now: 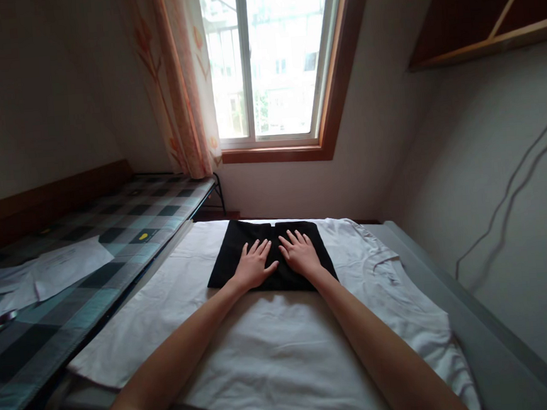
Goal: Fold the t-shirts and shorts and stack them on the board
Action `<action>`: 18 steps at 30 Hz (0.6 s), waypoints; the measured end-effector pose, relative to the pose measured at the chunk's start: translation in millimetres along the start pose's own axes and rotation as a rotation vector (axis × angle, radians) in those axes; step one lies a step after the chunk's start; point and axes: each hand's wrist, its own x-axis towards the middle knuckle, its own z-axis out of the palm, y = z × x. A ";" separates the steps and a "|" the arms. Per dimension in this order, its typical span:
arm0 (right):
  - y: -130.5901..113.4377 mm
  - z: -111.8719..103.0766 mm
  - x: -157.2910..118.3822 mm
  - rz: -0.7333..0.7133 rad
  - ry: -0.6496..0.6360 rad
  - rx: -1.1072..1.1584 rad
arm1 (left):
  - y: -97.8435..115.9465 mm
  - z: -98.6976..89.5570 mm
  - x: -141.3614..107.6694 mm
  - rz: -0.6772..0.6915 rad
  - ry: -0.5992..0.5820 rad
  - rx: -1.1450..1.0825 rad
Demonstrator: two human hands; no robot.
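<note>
On a rumpled white cloth garment (274,337), a flat black four-sided panel (284,280) is covered by the finger-spread left hand (254,267) and right hand (302,255); by uneven pressure, it could be skewed.

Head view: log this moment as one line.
left hand: spread on black panel | right hand: spread on black panel | black panel: lying on white cloth

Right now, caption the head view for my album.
Left hand and right hand rest on a black rectangle atop white cloth.
</note>
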 end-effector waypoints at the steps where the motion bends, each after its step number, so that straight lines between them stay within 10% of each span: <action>1: 0.2 0.1 -1.6 0.001 0.014 0.009 | 0.4 -0.6 -0.7 -0.002 0.006 -0.005; 8: 6.2 -10.4 -7.1 0.058 0.163 0.243 | 3.9 -7.2 -0.2 0.016 0.051 -0.071; 13: 36.3 -24.0 -5.1 0.358 0.271 0.308 | 15.3 -11.6 -1.9 0.177 0.072 -0.143; 18: 86.7 -19.9 -3.0 0.648 0.071 0.573 | 21.9 -6.3 -5.5 0.245 -0.057 -0.157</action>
